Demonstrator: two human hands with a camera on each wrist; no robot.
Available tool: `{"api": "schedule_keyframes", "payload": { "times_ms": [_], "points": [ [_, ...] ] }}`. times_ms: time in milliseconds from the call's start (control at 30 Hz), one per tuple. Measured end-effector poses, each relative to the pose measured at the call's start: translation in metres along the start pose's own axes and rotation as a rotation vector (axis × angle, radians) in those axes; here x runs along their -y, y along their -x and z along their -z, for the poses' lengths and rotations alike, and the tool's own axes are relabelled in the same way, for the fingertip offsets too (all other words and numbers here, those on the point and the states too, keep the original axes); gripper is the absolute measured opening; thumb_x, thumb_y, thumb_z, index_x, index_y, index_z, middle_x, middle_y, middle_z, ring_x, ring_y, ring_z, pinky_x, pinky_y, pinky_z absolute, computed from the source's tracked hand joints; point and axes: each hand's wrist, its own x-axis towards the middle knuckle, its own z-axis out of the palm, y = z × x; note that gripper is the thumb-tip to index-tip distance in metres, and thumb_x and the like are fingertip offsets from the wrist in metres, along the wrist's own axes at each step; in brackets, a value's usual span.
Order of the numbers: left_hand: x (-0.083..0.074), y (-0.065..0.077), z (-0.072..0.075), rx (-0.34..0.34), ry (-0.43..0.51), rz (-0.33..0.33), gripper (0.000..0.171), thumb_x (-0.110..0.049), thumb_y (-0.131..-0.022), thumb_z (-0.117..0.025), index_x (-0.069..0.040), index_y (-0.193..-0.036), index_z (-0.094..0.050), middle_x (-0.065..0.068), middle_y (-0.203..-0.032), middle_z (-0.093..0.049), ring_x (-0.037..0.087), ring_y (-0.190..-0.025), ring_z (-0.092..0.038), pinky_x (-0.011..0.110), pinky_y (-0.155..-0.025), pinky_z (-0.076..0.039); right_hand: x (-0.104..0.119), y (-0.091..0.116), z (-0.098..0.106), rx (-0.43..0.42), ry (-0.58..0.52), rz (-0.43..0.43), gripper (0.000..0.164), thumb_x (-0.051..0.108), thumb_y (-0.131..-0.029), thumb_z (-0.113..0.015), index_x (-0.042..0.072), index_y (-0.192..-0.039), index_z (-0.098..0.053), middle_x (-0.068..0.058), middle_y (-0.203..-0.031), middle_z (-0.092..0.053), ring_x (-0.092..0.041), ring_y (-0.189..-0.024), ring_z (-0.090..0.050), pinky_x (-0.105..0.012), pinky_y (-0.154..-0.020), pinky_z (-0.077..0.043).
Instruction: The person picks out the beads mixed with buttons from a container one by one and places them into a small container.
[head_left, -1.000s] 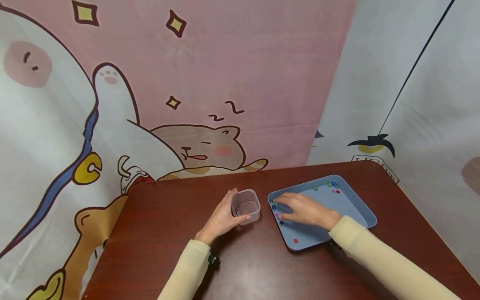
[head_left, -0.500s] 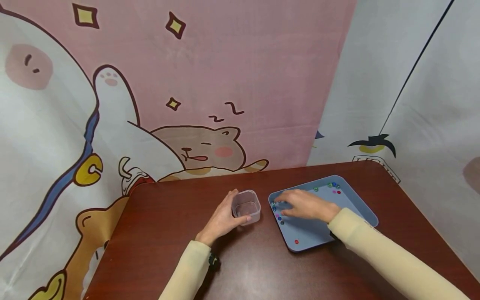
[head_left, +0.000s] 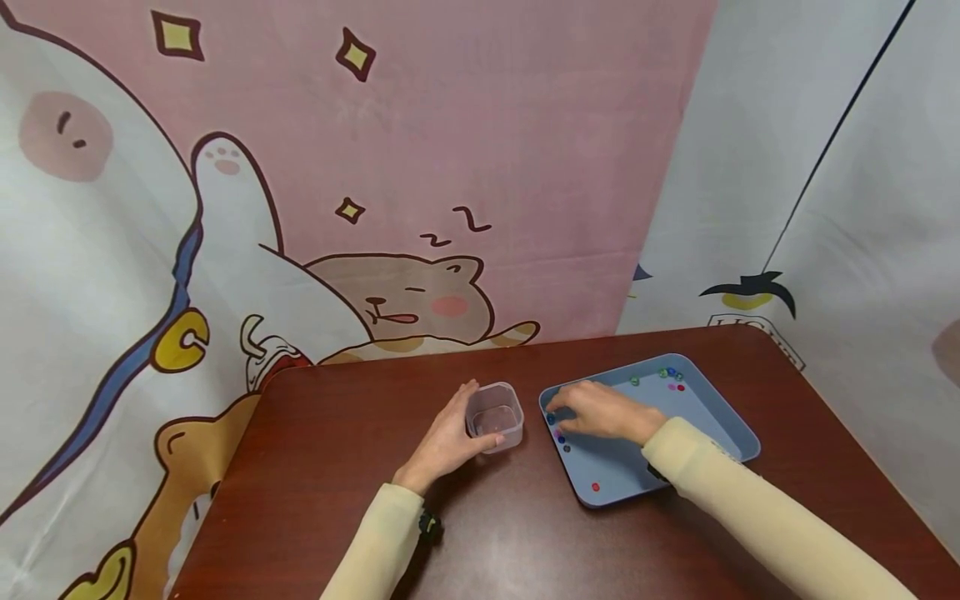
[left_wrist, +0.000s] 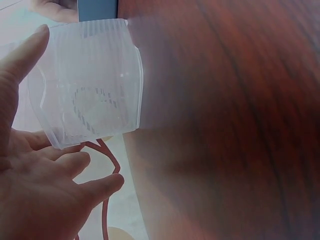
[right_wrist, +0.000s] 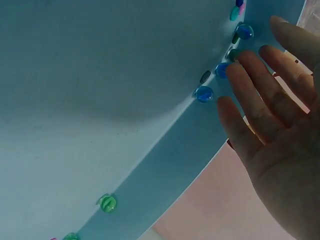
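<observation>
A small clear plastic container (head_left: 512,435) stands on the table, its open top facing up in the head view. My left hand (head_left: 446,442) grips it from the left, thumb on the near side and fingers on the far side. My right hand (head_left: 607,410) reaches into the blue tray (head_left: 637,471) at its left end. In the right wrist view its fingers spread loosely beside a row of glass marbles, among them a blue marble (right_wrist: 204,94) and another blue marble (right_wrist: 245,31). Nothing shows held between those fingers.
A red bead (head_left: 596,487) lies near the tray's front corner. Several green, blue, pink and red pieces sit toward the far right corner, near a green marble (head_left: 634,381). The brown table (head_left: 337,467) ends at a cartoon-printed cloth (head_left: 570,167).
My right hand has shifted slightly left along the tray's left end, and its fingers now cover some marbles there. The left hand and container have stayed in place.
</observation>
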Motion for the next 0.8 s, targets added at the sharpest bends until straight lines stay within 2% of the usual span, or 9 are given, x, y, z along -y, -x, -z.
{"api": "schedule_keyframes", "payload": {
  "times_ms": [267, 567, 800],
  "points": [
    [-0.001, 0.000, 0.000, -0.001, -0.005, 0.008, 0.102, -0.045, -0.083, -0.086, -0.006, -0.161, -0.034, 0.011, -0.168, -0.029, 0.032, -0.153, -0.029, 0.054, -0.119, -0.033, -0.003, -0.005, -0.007, -0.003, 0.040, 0.032, 0.028, 0.019, -0.091, -0.082, 0.007, -0.116, -0.078, -0.005, -0.112, -0.075, -0.021, -0.105, -0.071, -0.042, -0.089, -0.059],
    [-0.001, 0.000, 0.000, -0.009, -0.005, 0.008, 0.101, -0.045, -0.083, -0.086, -0.006, -0.161, -0.034, 0.010, -0.168, -0.030, 0.031, -0.153, -0.030, 0.053, -0.119, -0.034, -0.003, -0.007, -0.013, -0.103, 0.104, 0.131, 0.010, 0.011, -0.087, -0.084, 0.012, -0.095, -0.078, 0.003, -0.087, -0.069, -0.009, -0.077, -0.064, -0.033, -0.068, -0.057],
    [0.001, 0.000, 0.000, -0.003, -0.002, 0.012, 0.102, -0.046, -0.083, -0.086, -0.007, -0.161, -0.033, 0.009, -0.168, -0.029, 0.031, -0.154, -0.029, 0.054, -0.118, -0.034, 0.000, -0.004, -0.012, -0.122, 0.099, 0.097, 0.011, 0.012, -0.088, -0.083, 0.012, -0.098, -0.079, 0.001, -0.092, -0.071, -0.011, -0.081, -0.067, -0.035, -0.071, -0.059]
  ]
}}
